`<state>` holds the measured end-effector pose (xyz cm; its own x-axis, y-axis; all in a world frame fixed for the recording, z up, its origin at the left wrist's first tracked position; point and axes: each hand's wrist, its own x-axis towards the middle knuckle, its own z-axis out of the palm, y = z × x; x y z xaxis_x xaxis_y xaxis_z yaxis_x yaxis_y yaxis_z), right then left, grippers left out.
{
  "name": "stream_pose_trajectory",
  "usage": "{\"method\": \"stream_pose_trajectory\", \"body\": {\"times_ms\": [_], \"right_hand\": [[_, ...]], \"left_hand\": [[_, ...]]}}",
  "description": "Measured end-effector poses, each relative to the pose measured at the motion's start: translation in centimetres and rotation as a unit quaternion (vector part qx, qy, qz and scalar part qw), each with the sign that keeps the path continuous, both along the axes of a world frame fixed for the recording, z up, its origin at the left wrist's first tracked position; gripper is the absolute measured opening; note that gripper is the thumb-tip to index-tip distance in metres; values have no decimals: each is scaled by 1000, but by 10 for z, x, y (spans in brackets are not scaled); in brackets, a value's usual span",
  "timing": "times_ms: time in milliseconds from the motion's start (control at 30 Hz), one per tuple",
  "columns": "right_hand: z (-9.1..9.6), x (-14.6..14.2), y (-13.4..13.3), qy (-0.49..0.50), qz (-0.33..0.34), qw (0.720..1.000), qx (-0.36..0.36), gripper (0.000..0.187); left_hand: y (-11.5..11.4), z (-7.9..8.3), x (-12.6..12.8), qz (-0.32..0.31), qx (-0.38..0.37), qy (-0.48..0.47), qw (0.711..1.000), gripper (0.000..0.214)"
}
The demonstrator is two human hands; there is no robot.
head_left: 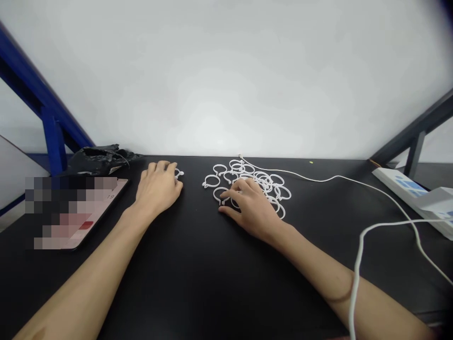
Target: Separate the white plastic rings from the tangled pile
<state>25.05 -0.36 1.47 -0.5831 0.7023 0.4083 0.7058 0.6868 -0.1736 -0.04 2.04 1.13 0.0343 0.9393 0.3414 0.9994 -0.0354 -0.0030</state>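
Several white plastic rings (247, 182) lie in a loose pile on the black table (198, 274). My right hand (249, 205) rests palm down on the near side of the pile, its fingers curled over a ring (220, 194) at the pile's left edge. My left hand (157, 186) lies palm down to the left of the pile, fingers bent over a single white ring (179, 174) that shows at its fingertips. Whether either hand actually grips its ring is hidden by the fingers.
A tablet (76, 210) lies at the left with crumpled black plastic (99, 158) behind it. A white cable (354, 182) runs from the pile to the right. A white power strip (417, 198) sits at the right edge. Blue and grey frame bars flank the white wall.
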Motion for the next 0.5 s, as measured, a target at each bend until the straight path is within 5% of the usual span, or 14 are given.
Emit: {"method": "stream_pose_trajectory", "body": {"times_ms": [100,300,500], "right_hand": [[1,-1,-1,6,9,1000,-2,16],[11,-5,-10,183,8,979,-88,11],[19,-11,-19,326,-40,914,-237,25]], "left_hand": [[-6,10,14,-60,24,-42,997,45],[-32,25,47,-308,-31,-144,940,51],[-39,16,63,-297,0,-135,945,57]]}}
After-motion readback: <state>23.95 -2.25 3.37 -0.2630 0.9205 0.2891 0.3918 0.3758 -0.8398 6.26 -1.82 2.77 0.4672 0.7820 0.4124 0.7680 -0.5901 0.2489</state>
